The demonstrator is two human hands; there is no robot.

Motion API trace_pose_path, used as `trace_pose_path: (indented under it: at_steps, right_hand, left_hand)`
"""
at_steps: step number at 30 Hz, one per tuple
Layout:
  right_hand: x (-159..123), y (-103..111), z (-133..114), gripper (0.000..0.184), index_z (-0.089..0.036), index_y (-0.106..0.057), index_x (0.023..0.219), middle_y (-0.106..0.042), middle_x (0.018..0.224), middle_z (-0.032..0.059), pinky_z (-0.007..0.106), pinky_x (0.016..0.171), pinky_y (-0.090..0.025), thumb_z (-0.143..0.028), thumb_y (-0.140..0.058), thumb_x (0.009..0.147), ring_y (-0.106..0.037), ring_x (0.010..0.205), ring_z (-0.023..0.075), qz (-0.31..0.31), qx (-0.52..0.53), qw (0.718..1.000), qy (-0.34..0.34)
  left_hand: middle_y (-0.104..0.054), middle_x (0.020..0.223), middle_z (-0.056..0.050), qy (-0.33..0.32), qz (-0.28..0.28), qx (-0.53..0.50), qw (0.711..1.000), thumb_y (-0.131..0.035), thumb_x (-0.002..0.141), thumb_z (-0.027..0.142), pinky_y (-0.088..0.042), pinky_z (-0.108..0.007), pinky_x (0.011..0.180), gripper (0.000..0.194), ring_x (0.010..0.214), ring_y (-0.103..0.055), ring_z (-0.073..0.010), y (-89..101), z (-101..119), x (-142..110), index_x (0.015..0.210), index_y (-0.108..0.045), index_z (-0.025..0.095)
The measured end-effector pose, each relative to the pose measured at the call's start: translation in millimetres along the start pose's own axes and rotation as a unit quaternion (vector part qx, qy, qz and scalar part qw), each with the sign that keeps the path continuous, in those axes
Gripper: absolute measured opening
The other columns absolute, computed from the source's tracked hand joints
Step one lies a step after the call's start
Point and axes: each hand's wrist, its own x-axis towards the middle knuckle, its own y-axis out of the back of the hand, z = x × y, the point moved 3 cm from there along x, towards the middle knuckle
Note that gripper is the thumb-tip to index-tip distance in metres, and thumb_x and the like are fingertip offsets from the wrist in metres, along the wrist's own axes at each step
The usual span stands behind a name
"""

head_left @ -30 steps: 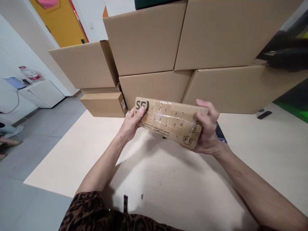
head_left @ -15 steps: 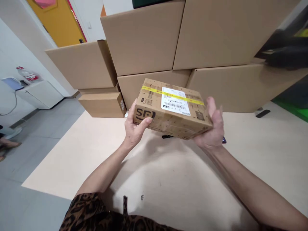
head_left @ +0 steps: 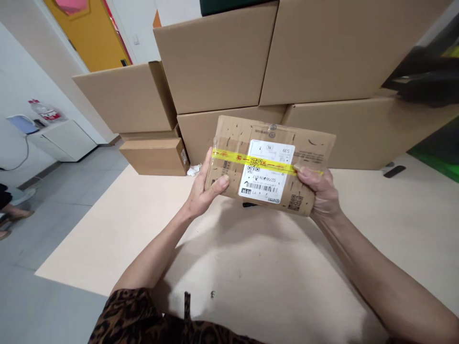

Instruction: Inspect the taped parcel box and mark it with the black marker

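Note:
I hold a small cardboard parcel [head_left: 233, 143] above the pale table [head_left: 251, 277], tilted so its top faces me. A white shipping label [head_left: 267, 169] and a strip of yellow tape [head_left: 229, 156] run across that face. My left hand [head_left: 202, 188] grips the parcel's left edge, thumb on the front. My right hand [head_left: 321, 193] grips the right edge, thumb on the yellow tape. Both hands are closed on the parcel.
Large plain cardboard boxes [head_left: 215, 62] are stacked along the back of the table, with smaller ones [head_left: 154, 155] at the left. A black remote-like object [head_left: 393, 171] lies at the right. A white cabinet [head_left: 60, 138] and a yellow door [head_left: 89, 33] stand far left.
The parcel has been rotated toward me: first its side with printed letters faced me, then its top edge, and now the labelled face is fully turned up. Both hands shifted their grip.

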Motion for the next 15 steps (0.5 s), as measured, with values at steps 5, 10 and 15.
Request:
trace_pose_path:
  at_steps: [5, 10, 15]
  right_hand:
    - [-8.7, -4.4, 3.4, 0.077, -0.035, -0.064, 0.139, -0.084, 0.116, 0.0033, 0.054, 0.097, -0.068, -0.030, -0.095, 0.069, -0.083, 0.097, 0.0296, -0.055, -0.035, 0.997, 0.036]
    - [-7.2, 4.2, 6.8, 0.089, -0.046, -0.057, 0.149, -0.076, 0.139, 0.0036, 0.062, 0.102, -0.065, -0.029, -0.095, 0.070, -0.077, 0.121, 0.0366, -0.135, -0.069, 0.988, 0.039]
    - [3.5, 7.3, -1.1, 0.104, -0.054, -0.052, 0.153, -0.069, 0.151, -0.0009, 0.063, 0.117, -0.056, -0.037, -0.098, 0.062, -0.066, 0.141, 0.0382, -0.160, -0.117, 0.975, 0.097]
  left_hand:
    - [-0.065, 0.156, -0.017, 0.126, -0.031, -0.134, 0.982, -0.088, 0.082, 0.057, -0.047, -0.067, 0.125, 0.097, 0.151, -0.058, -0.0429, 4.2, 3.7, 5.6, 0.164, -0.045, 0.028]
    - [-0.072, 0.146, -0.021, 0.186, -0.002, -0.214, 0.959, -0.099, 0.068, 0.048, -0.054, -0.068, 0.115, 0.113, 0.132, -0.072, -0.0434, -1.9, 3.5, 6.4, 0.163, -0.043, 0.024]
    - [-0.071, 0.144, -0.019, 0.072, 0.003, -0.122, 0.990, -0.096, 0.070, 0.056, -0.057, -0.064, 0.113, 0.113, 0.138, -0.068, -0.0434, -3.4, 1.5, 5.5, 0.163, -0.041, 0.025]
